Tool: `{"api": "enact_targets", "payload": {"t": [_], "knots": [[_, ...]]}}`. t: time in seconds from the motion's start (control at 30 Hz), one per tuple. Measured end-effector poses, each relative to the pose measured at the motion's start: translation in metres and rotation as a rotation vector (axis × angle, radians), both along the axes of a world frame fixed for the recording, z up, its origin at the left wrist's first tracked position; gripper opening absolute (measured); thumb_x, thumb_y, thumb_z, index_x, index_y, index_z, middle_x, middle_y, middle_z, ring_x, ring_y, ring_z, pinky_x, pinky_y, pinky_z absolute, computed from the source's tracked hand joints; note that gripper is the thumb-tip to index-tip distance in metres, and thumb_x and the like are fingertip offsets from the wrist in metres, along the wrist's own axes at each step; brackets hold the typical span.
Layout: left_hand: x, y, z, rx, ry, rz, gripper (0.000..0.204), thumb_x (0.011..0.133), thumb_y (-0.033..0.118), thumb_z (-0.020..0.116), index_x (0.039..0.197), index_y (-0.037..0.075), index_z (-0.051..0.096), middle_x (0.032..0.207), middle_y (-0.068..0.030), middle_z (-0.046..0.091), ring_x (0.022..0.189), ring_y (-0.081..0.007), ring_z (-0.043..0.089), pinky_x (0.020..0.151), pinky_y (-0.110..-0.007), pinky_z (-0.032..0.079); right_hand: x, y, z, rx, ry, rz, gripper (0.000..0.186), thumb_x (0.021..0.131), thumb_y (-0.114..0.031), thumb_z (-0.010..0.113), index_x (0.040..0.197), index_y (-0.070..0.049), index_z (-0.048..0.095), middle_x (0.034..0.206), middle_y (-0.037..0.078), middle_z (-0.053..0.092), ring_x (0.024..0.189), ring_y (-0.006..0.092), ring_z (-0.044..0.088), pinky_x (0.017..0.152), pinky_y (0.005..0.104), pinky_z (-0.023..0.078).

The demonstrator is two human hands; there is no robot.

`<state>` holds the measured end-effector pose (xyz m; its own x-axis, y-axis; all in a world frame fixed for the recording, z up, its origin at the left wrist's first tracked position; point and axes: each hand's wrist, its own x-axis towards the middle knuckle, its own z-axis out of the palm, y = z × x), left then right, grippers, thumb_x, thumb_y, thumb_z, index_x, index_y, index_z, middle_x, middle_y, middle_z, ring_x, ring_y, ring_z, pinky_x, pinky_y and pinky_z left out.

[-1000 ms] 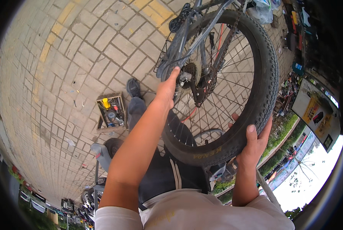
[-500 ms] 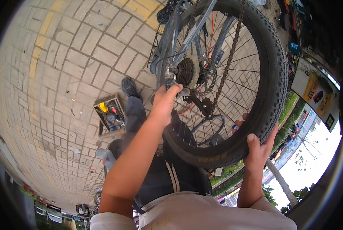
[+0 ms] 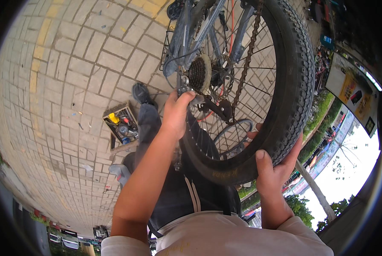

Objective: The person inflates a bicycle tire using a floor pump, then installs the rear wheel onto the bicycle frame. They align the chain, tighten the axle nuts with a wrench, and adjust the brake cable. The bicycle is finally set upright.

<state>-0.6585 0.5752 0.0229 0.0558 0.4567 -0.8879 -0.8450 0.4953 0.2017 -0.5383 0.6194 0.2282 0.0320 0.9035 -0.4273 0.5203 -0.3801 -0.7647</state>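
Note:
A bicycle wheel (image 3: 291,96) with a knobby black tyre stands tilted in front of me, beside the grey bicycle frame (image 3: 201,37). My left hand (image 3: 176,112) is closed around the upper part of the rear derailleur (image 3: 220,110), just below the cassette (image 3: 197,77). Its thumb lies along the derailleur, and the fingertips are hidden behind. At the tyre's lower right, my right hand (image 3: 273,170) grips the tyre, thumb on the near side and fingers reaching through to the rim. A rusty chain (image 3: 247,64) runs upward across the spokes from the derailleur.
An open wooden box (image 3: 123,147) of tools and small containers sits on the brick paving (image 3: 93,59) at left, near my shoe (image 3: 142,93). A thin red cable (image 3: 232,25) shows behind the wheel. At right are a signboard (image 3: 354,94) and a tree trunk (image 3: 314,191).
The wheel and both hands have shifted slightly to the left in view. The wheel has turned a little, with both grips kept.

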Motion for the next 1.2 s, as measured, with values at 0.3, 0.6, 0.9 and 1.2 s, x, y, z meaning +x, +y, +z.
{"api": "enact_targets", "payload": {"t": [0.3,0.6,0.9,1.2], "knots": [[-0.031,0.064,0.052,-0.176,0.42,-0.132,0.081,0.084,0.062,0.059,0.127,-0.006,0.048,0.127,-0.0191,0.049,0.105,-0.0255,0.048,0.104,-0.045,0.027,0.0,0.011,-0.005,0.049,0.063,0.127,0.094,0.076,-0.003,0.069,0.148,-0.001,0.009,0.122,0.018,0.054,0.102,0.0243,0.061,0.089,0.0375,0.049],[0.038,0.092,0.203,0.445,0.861,-0.568,0.074,0.09,0.017,0.062,0.147,-0.004,0.02,0.129,-0.0171,0.048,0.112,-0.0209,0.05,0.097,-0.031,0.04,0.033,0.011,-0.019,0.239,0.318,0.279,0.091,0.078,-0.016,0.068,0.147,0.006,0.012,0.14,0.032,0.029,0.128,0.0457,0.034,0.108,0.046,0.03],[0.066,0.079,0.2,0.188,1.113,-0.365,0.067,0.084,0.02,0.069,0.138,0.0,0.034,0.105,-0.0183,0.062,0.085,-0.0268,0.065,0.067,-0.035,0.054,0.152,-0.015,-0.173,-0.262,0.358,-0.111,0.032,0.092,-0.023,0.06,0.111,0.003,0.059,0.091,0.016,0.067,0.082,0.0253,0.065,0.075,0.0345,0.05],[0.075,0.089,0.205,0.108,1.165,-0.44,0.044,0.089,0.017,0.065,0.124,-0.003,0.048,0.106,-0.0128,0.062,0.085,-0.0229,0.064,0.073,-0.032,0.051,0.156,0.098,-0.25,-0.235,0.174,0.207,0.039,0.084,-0.03,0.064,0.107,0.001,0.063,0.093,0.02,0.068,0.089,0.0348,0.065,0.079,0.0404,0.05]]}}
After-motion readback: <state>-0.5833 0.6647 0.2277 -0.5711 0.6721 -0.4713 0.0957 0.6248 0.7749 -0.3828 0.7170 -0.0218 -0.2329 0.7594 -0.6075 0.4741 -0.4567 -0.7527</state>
